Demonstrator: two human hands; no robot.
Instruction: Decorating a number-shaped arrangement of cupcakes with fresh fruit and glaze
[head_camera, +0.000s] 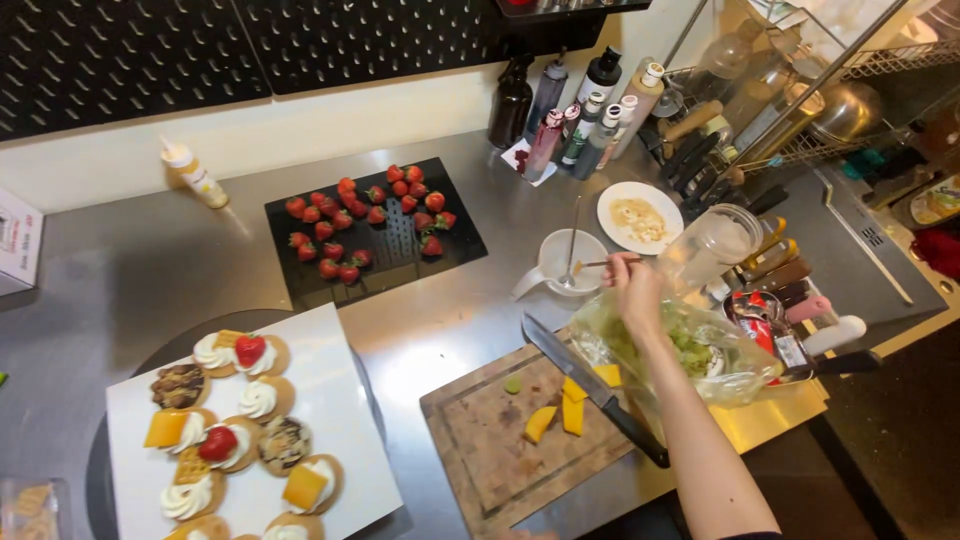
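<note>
The right hand (634, 280) pinches a thin stick (598, 264) over the white bowl (570, 262) near the counter's back edge, mid-dip; lifting needs a steady grip.

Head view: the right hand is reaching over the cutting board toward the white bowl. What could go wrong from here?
The knife lies on the cutting board right under the forearm, so a dropped arm might catch it. The right hand also passes the clear jar, which it could knock over beside the white bowl.
</note>
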